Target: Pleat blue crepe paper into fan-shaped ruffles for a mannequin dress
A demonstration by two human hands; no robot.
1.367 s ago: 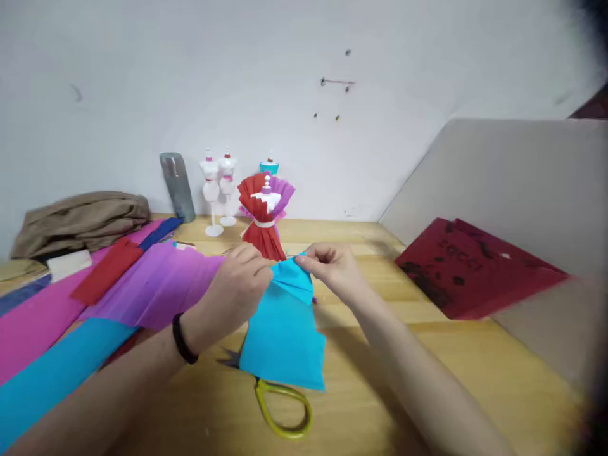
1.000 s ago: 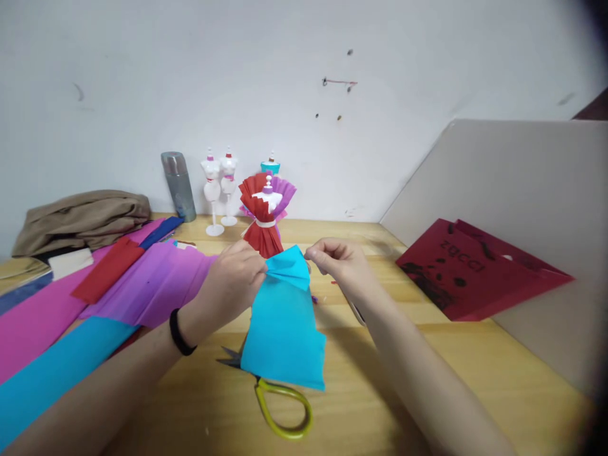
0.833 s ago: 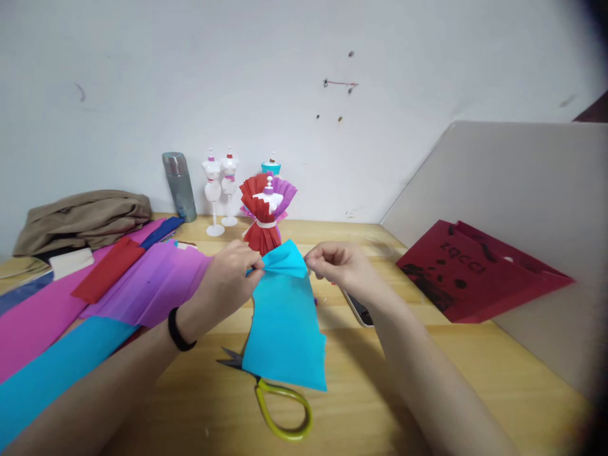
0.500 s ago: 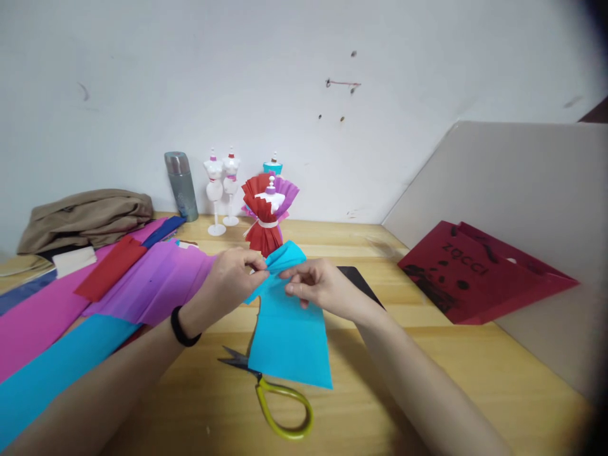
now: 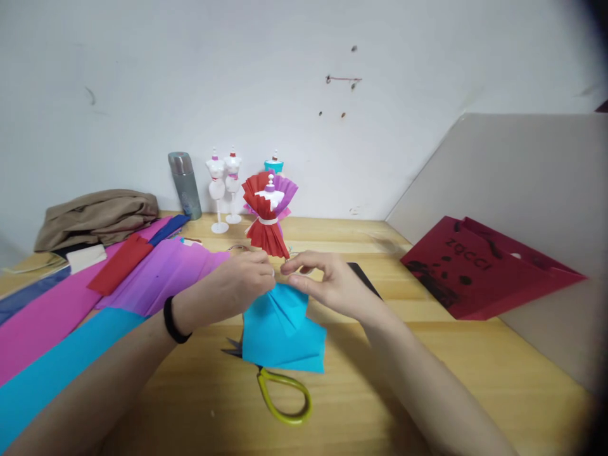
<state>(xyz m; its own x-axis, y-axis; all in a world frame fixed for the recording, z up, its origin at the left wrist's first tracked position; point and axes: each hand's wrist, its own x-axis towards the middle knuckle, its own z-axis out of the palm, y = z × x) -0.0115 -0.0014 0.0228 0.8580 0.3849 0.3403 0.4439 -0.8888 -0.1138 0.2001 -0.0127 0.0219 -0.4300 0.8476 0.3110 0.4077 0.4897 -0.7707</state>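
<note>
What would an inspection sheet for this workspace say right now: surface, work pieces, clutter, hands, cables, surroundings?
Surface: wood-grain table, visible between the items.
Work pieces: turquoise crepe paper, gathered toward its top, covering part of the yellow-handled scissors; blades show at left.
Clutter: coloured sheets, brown cloth, flask, mini dress forms; dark flat object, partly hidden.
Hands: left hand and right hand close together at the paper's top; grip unclear.
Cables: nothing certain; thin reddish strand on the white wall.
Surroundings: small dark marks on that wall; pale panel, red bag beside it.
</note>
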